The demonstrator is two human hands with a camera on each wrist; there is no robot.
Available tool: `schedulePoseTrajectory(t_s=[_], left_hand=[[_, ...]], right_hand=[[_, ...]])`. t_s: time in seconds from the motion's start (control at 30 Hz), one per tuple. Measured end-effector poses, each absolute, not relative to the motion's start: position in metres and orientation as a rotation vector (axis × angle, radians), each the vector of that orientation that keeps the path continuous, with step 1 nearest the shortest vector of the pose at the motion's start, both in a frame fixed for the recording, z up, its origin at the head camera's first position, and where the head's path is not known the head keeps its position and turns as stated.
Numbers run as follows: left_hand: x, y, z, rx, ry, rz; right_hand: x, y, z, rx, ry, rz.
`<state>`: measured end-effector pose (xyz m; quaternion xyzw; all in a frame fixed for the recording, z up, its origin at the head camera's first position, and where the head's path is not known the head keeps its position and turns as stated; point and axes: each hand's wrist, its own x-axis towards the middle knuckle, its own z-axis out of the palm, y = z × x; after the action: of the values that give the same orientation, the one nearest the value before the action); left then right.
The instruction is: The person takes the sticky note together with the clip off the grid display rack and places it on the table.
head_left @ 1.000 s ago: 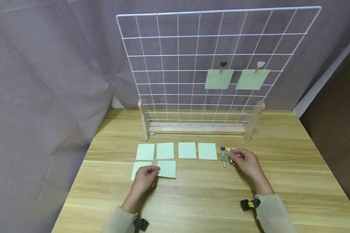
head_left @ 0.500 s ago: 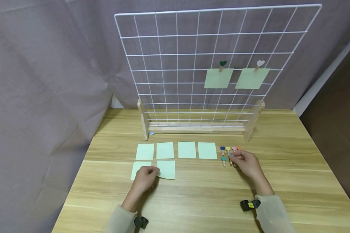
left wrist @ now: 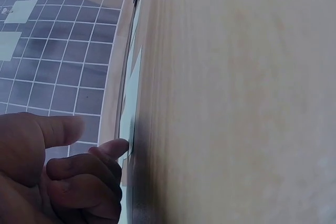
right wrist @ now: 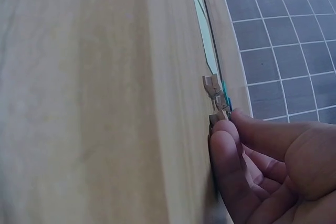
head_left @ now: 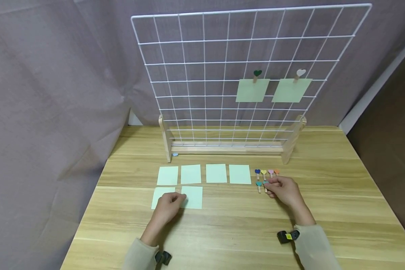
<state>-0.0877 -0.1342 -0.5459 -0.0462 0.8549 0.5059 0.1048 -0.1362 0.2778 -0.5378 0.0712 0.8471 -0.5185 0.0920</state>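
Observation:
My left hand (head_left: 170, 205) is over the lower row of pale green paper notes, its fingertips at the left edge of the right-hand note (head_left: 193, 197). In the left wrist view the thumb stands apart from the index finger (left wrist: 115, 148), which touches the note (left wrist: 131, 103). Part of the lower left note (head_left: 160, 193) is hidden behind this hand. With thumb and index finger, my right hand (head_left: 284, 189) pinches a small wooden clothespin (right wrist: 220, 115) with a teal heart. Beside it lies another teal-heart clothespin (head_left: 259, 186).
Clothespins with blue (head_left: 257, 172), yellow (head_left: 263, 173), pink (head_left: 271, 172) and orange (head_left: 276, 172) hearts lie in a row behind. Several notes (head_left: 216, 173) line the table before a white wire grid (head_left: 202, 80) on a wooden stand, where two notes (head_left: 252, 90) hang clipped.
The right-hand lower note, lifted at its edge earlier, now lies flat as the left thumb stands off it. My right hand has shifted slightly nearer with its clothespin, uncovering the pink and orange ones.

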Motion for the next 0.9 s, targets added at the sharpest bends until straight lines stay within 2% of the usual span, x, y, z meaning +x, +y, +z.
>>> schedulePoseTrajectory(t_s=[0.9], left_hand=[[-0.0867,-0.1309,-0.5415,-0.099,2.593,1.432]], right_hand=[[-0.1298,0.2773,-0.5369,0.133,2.638,-1.510]])
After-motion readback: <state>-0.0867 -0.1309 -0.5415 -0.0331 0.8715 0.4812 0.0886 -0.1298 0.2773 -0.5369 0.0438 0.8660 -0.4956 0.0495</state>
